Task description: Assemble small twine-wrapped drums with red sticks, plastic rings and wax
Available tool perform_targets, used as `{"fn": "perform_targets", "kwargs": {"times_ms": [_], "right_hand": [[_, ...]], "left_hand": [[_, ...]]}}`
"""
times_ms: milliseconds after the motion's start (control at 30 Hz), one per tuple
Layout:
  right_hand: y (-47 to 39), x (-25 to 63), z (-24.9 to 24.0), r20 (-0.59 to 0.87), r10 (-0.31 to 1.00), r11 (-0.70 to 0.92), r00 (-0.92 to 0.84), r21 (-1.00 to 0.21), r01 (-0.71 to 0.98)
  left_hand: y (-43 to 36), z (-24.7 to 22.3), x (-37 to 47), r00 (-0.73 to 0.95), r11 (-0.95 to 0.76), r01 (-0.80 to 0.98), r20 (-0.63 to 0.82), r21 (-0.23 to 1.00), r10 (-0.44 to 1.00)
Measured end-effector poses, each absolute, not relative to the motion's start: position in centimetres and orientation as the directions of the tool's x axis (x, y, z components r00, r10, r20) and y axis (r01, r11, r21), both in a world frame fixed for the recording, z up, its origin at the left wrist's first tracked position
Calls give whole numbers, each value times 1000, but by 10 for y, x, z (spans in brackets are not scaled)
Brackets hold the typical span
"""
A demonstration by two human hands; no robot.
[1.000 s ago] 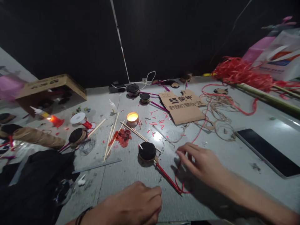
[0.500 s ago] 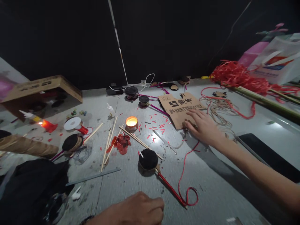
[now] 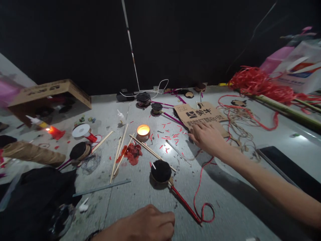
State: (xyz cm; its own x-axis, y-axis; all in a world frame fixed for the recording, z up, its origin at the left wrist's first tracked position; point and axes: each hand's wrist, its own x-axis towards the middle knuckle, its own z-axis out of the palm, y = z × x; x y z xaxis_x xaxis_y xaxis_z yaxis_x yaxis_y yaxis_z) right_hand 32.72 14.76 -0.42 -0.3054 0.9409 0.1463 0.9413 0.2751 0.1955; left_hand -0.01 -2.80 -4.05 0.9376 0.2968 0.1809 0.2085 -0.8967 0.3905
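My right hand (image 3: 208,139) reaches forward and lies with spread fingers on the near edge of a brown printed cardboard piece (image 3: 200,112). My left hand (image 3: 145,224) rests at the table's near edge with its fingers curled into a fist; nothing shows in it. Between the hands lies a black round pad (image 3: 160,170) on a red-wrapped stick (image 3: 184,202), with a loose red string (image 3: 204,214) looping off its end. A lit tea candle (image 3: 143,130) burns just left of my right hand, among small red snippets.
Wooden sticks (image 3: 117,155) and a red wax blob (image 3: 132,152) lie near the candle. At left are a twine cone (image 3: 32,154), black cloth (image 3: 37,197), a white spool (image 3: 81,130) and a cardboard box (image 3: 50,92). At right are a dark flat device (image 3: 288,167), tangled twine (image 3: 238,117) and red raffia (image 3: 258,83).
My right hand left the red string near the stick, moved forward onto the cardboard piece, then slid slightly left along its edge. The left fist stayed put.
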Motion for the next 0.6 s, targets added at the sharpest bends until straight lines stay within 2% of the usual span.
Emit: {"fn": "perform_targets", "kwargs": {"times_ms": [100, 200, 333, 600], "right_hand": [[156, 312, -3, 111, 928, 330, -355, 195, 923], [165, 300, -3, 88, 936, 318, -340, 200, 927], [182, 288, 1, 108, 939, 302, -327, 198, 932], [190, 276, -2, 80, 909, 396, -410, 142, 907]], "left_hand": [[-28, -41, -1, 946, -894, 183, 173, 409, 273], [-28, -41, -1, 949, -899, 187, 162, 396, 269], [-29, -39, -1, 916, -893, 211, 238, 397, 322], [-28, -42, -1, 877, -875, 207, 312, 438, 365]]}}
